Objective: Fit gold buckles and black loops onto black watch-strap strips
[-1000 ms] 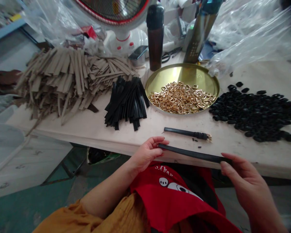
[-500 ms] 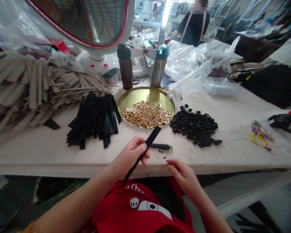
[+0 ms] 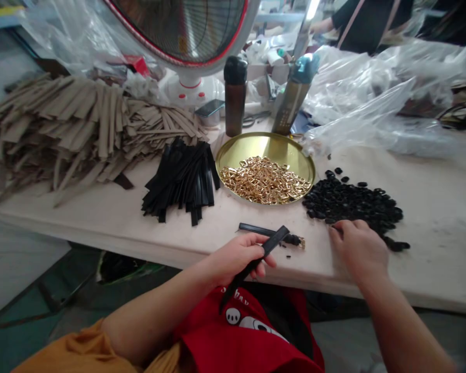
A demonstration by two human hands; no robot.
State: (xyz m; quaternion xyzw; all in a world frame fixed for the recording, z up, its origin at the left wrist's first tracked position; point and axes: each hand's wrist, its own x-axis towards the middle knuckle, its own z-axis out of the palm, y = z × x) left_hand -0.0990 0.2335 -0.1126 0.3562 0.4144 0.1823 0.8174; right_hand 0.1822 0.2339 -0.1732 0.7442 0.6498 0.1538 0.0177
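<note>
Between the thumb and fingers of my left hand (image 3: 244, 257) is a black strap (image 3: 275, 241), slanting up and away over the table's front edge. Behind it lies another black strap (image 3: 256, 228) with a gold buckle (image 3: 302, 243) at its right end. My right hand (image 3: 362, 254) reaches to the near edge of a heap of small black loops (image 3: 347, 199). Its fingers are bent close together, and what they pinch, if anything, is hidden. A round gold tray (image 3: 236, 145) holds a mound of gold buckles (image 3: 264, 180). More black straps (image 3: 182, 181) are piled left of it.
A large stack of grey-beige strips (image 3: 73, 119) covers the left side. Behind the tray stand a dark bottle (image 3: 235, 101), a second bottle (image 3: 291, 101) and a fan (image 3: 186, 31). Clear plastic bags (image 3: 373, 103) lie at the back right. Another person's torso (image 3: 373, 23) shows beyond.
My right hand has moved right and forward from the table's front edge to the heap of black loops. My left hand still holds the strap. The camera view has shifted left.
</note>
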